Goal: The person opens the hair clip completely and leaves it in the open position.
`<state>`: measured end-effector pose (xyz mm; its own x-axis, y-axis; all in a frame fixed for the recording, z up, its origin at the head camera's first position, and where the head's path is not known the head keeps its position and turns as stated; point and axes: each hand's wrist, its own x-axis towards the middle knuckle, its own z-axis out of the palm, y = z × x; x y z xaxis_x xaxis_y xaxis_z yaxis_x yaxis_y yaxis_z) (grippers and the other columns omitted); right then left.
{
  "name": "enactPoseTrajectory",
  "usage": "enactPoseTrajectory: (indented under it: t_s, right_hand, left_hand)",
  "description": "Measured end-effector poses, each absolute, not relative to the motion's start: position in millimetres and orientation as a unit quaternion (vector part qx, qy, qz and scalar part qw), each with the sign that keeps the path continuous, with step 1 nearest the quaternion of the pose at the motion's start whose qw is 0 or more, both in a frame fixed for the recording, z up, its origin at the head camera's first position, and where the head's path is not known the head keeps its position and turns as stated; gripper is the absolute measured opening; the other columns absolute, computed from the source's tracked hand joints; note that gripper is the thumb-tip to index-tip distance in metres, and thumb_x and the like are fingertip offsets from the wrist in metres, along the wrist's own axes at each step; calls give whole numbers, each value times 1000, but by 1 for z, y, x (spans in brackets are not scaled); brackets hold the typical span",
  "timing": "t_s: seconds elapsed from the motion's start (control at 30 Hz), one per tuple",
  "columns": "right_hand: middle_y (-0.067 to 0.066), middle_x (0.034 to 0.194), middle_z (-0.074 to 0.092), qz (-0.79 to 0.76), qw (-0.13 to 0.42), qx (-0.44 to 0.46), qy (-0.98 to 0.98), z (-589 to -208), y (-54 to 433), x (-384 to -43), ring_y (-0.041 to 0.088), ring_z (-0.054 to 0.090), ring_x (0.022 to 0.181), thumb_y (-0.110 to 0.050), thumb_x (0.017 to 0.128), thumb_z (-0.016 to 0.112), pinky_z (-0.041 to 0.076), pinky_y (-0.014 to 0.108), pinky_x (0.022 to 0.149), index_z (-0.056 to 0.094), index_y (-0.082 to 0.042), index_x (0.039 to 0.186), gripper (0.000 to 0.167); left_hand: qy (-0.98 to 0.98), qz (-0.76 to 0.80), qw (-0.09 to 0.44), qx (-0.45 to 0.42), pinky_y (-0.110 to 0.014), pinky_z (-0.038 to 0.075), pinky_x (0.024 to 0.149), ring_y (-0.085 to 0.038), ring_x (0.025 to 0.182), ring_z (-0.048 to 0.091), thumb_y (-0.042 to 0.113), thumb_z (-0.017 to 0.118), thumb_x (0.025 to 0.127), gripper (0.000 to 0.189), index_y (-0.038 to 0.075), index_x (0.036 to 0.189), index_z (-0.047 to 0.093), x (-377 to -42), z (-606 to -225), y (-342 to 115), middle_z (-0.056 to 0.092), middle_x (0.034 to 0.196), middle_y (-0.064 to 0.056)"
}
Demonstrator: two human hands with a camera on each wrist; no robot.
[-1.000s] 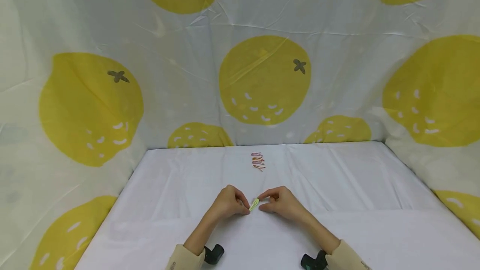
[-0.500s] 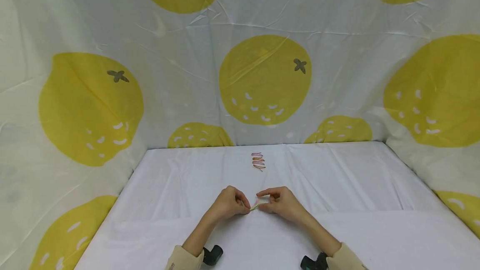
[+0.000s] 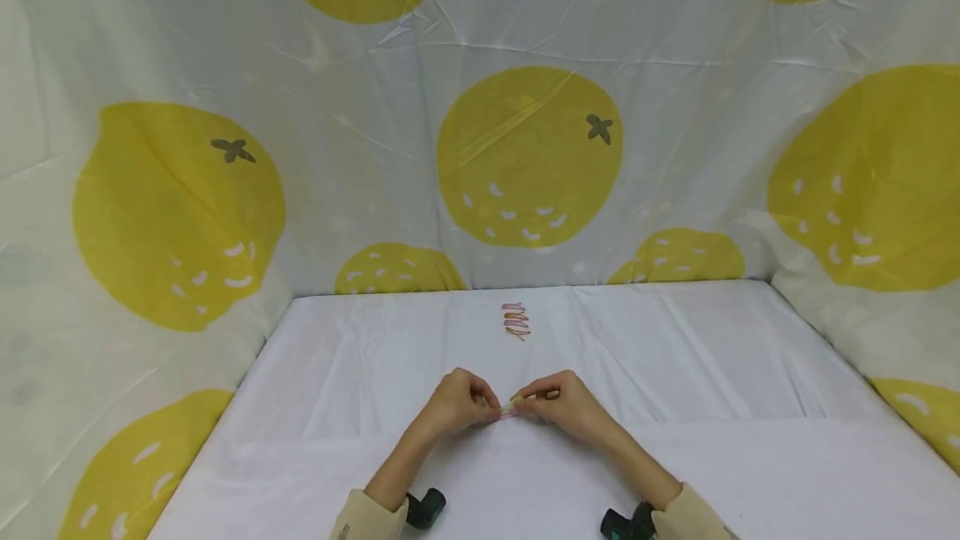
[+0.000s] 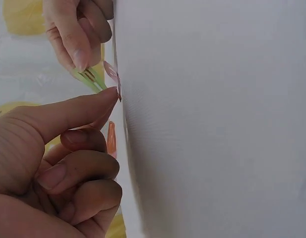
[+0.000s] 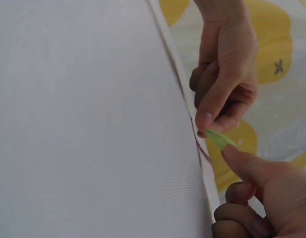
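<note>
A small light-green snap hair clip (image 4: pixel 94 81) is held between both hands just above the cloth. My left hand (image 3: pixel 456 403) pinches one end between thumb and forefinger, its other fingers curled. At the opposite end, the thumb and forefinger of my right hand (image 3: pixel 568 407) pinch the clip (image 5: pixel 220 139). Beside the green part, a thin pink strip (image 4: pixel 111 71) stands out at an angle towards the cloth. Whether it belongs to the clip or is a separate one, I cannot tell. The fingertips hide both ends.
Several pink, purple and orange hair clips (image 3: pixel 516 317) lie in a column on the white-clothed table (image 3: pixel 660 365), beyond the hands. A lemon-print curtain (image 3: pixel 360 190) closes off the back and sides. Black wrist cameras (image 3: pixel 427 509) sit at both wrists.
The right fingertips have closed onto the clip, the forefinger coming down to the thumb. The green part has turned, and a pink strip shows beside it. The left hand stays put.
</note>
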<state>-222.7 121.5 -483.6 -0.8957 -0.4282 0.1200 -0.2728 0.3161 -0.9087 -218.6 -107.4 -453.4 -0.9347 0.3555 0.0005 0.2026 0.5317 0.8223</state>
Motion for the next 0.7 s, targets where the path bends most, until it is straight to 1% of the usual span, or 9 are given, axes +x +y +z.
enactPoseTrajectory:
  t_s: [0.13, 0.17, 0.23, 0.33, 0.4, 0.5, 0.57, 0.7]
  right_hand:
    - [15, 100, 78, -560, 74, -201, 800, -484, 122, -224, 0, 52, 65, -17, 93, 78, 44, 17, 58, 82, -5, 103, 16]
    - [15, 99, 78, -562, 75, -195, 800, -484, 122, -224, 1, 51, 64, -17, 93, 78, 42, 17, 57, 82, -5, 103, 16]
    - [14, 98, 78, -564, 75, -188, 801, -484, 123, -225, 1, 50, 63, -19, 92, 78, 41, 17, 56, 82, -5, 102, 17]
    - [11, 95, 78, -566, 74, -181, 801, -483, 123, -224, 1, 49, 62, -21, 92, 79, 40, 18, 56, 82, -5, 100, 18]
    - [8, 95, 78, -571, 70, -174, 799, -483, 123, -225, 2, 53, 64, -21, 93, 78, 42, 18, 58, 81, -6, 99, 18]
    - [6, 95, 77, -577, 62, -166, 798, -480, 122, -225, 4, 55, 64, -21, 93, 77, 43, 18, 60, 80, -7, 99, 16]
    - [8, 99, 76, -581, 61, -167, 794, -478, 121, -225, 6, 57, 66, -21, 94, 76, 44, 19, 61, 79, -6, 100, 16]
    - [12, 106, 75, -587, 62, -167, 789, -475, 120, -224, 9, 62, 70, -20, 96, 74, 45, 20, 63, 77, -5, 102, 17]
  left_hand:
    - [861, 476, 78, 162, -19, 31, 51, -6, 56, 41, -3, 78, 79, 2, -2, 78, 78, -221, -451, -109, 49, 57, 6]
    - [860, 478, 76, 161, -19, 30, 51, -6, 56, 40, -2, 78, 79, 1, -2, 78, 78, -222, -451, -110, 48, 58, 7]
    - [858, 483, 72, 159, -19, 30, 51, -6, 56, 40, 1, 81, 80, 4, -1, 79, 78, -224, -451, -111, 47, 58, 7]
    - [860, 482, 68, 155, -18, 29, 52, -5, 56, 38, 3, 82, 82, 4, 2, 80, 79, -226, -452, -112, 44, 58, 8]
    - [857, 484, 66, 161, -18, 29, 52, -3, 55, 38, 4, 82, 83, 4, 2, 81, 79, -225, -451, -112, 44, 58, 8]
    - [856, 482, 61, 179, -18, 30, 52, -2, 55, 38, 8, 83, 85, 8, 3, 80, 79, -226, -450, -108, 50, 60, 8]
    - [855, 481, 58, 187, -17, 31, 53, -1, 55, 39, 10, 83, 85, 9, 3, 79, 80, -226, -449, -105, 56, 63, 8]
    - [855, 477, 62, 193, -17, 34, 54, -1, 59, 43, 10, 83, 85, 9, 3, 80, 80, -228, -449, -99, 70, 73, 1]
